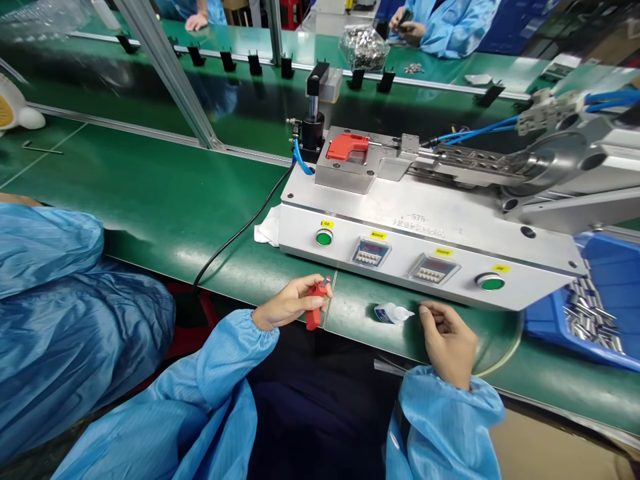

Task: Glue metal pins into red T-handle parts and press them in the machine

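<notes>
In my left hand (pixel 293 301) is a small red pistol-shaped plastic part (pixel 314 315), held between thumb and fingers above the bench edge. A short metal piece shows at its upper end. My right hand (pixel 450 339) is closed near the bench edge, thumb and forefinger together; anything between them is too small or hidden. Just left of it lies a small white squeeze bottle (pixel 393 313) on its side, its nozzle pointing toward my fingertips. Beyond both hands stands a metal bench machine (pixel 415 220), with a similar red part (pixel 349 147) seated in its fixture.
At the right, a blue bin (pixel 547 327) holds several metal cylinders (pixel 593 320). A black cable (pixel 240 230) runs from the machine over the green bench (pixel 165 193). A person's blue sleeve (pixel 55 247) is close at left. Across the bench, other people's hands (pixel 407 28) are at work.
</notes>
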Tool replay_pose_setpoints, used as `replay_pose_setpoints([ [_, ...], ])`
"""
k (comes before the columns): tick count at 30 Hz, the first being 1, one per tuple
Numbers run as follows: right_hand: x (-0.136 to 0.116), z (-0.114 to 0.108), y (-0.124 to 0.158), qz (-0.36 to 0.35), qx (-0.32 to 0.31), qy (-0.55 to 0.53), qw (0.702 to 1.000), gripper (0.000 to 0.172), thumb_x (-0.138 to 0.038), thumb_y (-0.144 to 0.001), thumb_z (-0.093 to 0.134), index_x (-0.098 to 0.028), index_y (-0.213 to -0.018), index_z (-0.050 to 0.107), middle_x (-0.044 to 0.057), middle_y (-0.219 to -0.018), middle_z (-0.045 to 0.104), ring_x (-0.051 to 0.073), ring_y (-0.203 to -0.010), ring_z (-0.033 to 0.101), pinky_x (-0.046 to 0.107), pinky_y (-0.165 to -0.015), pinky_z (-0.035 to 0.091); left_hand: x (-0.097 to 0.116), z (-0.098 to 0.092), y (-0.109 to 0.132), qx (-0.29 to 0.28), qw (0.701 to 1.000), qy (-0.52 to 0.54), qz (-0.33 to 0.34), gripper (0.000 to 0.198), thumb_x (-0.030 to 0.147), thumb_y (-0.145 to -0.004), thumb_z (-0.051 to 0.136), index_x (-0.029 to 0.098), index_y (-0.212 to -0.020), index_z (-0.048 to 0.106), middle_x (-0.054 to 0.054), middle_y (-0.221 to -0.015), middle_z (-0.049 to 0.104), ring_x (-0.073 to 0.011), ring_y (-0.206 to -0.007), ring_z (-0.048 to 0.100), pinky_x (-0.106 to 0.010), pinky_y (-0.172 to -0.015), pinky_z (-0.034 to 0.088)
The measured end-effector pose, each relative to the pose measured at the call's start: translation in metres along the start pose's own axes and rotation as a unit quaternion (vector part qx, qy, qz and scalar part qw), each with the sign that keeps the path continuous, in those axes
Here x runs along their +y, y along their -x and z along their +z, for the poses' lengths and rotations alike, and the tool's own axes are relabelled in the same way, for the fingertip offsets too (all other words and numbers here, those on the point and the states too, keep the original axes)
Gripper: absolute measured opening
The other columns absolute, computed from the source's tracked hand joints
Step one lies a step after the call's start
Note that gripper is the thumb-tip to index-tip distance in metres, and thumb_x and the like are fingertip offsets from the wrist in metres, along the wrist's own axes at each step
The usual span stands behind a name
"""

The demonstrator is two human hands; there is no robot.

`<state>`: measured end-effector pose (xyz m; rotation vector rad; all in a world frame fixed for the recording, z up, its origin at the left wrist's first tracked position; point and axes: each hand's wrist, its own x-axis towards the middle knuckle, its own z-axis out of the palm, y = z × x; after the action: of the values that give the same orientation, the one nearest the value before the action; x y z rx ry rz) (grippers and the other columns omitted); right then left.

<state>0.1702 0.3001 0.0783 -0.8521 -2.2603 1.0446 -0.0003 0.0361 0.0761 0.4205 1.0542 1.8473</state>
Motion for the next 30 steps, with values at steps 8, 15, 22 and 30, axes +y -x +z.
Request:
replay_pose_setpoints([
  [8, -0.0012, -0.0001, -0.0003, 0.01, 0.003, -0.002, 1.0, 0.037, -0.054, -0.086, 0.067, -0.018, -0.09, 0.078, 0.005, -0.07, 0.07, 0.016, -0.058, 0.056, 0.03, -0.057, 0.048, 0.0009, 0.0018, -0.0002, -0.007, 1.0, 0.019, -0.009, 0.044, 0.049, -0.078, 0.093, 0.015, -0.093, 0.07, 0.001, -0.069, 0.061, -0.0119, -0.063, 0.059, -0.03, -0.073, 0.053],
  [15, 0.0014, 0.0003, -0.0006, 0.001, 0.004, 0.001, 1.0, 0.039, -0.056, -0.087, 0.067, -0.019, -0.09, 0.078, 0.004, -0.07, 0.07, 0.016, -0.058, 0.057, 0.03, -0.057, 0.048, 0.0052, 0.0057, -0.0015, -0.023, 0.999, 0.034, -0.03, 0.044, 0.049, -0.084, 0.089, 0.015, -0.102, 0.068, -0.002, -0.077, 0.069, -0.0159, -0.065, 0.07, -0.03, -0.069, 0.056],
  [22, 0.0023, 0.0, -0.001, 0.002, 0.003, -0.002, 1.0, 0.04, -0.057, -0.087, 0.067, -0.019, -0.091, 0.079, 0.005, -0.07, 0.07, 0.016, -0.058, 0.056, 0.03, -0.056, 0.048, 0.0039, 0.0049, -0.0011, -0.016, 0.999, 0.032, -0.025, 0.044, 0.046, -0.085, 0.088, 0.014, -0.111, 0.071, -0.003, -0.077, 0.069, -0.0162, -0.066, 0.069, -0.03, -0.069, 0.055],
  [30, 0.0019, -0.0002, 0.0001, 0.009, 0.01, -0.003, 1.0, 0.041, -0.058, -0.086, 0.068, -0.019, -0.09, 0.078, 0.004, -0.069, 0.069, 0.016, -0.058, 0.056, 0.03, -0.056, 0.048, 0.0016, 0.0046, -0.0008, -0.013, 0.999, 0.027, -0.021, 0.042, 0.042, -0.085, 0.089, 0.014, -0.111, 0.074, 0.0, -0.068, 0.066, -0.0175, -0.066, 0.07, -0.031, -0.07, 0.053],
])
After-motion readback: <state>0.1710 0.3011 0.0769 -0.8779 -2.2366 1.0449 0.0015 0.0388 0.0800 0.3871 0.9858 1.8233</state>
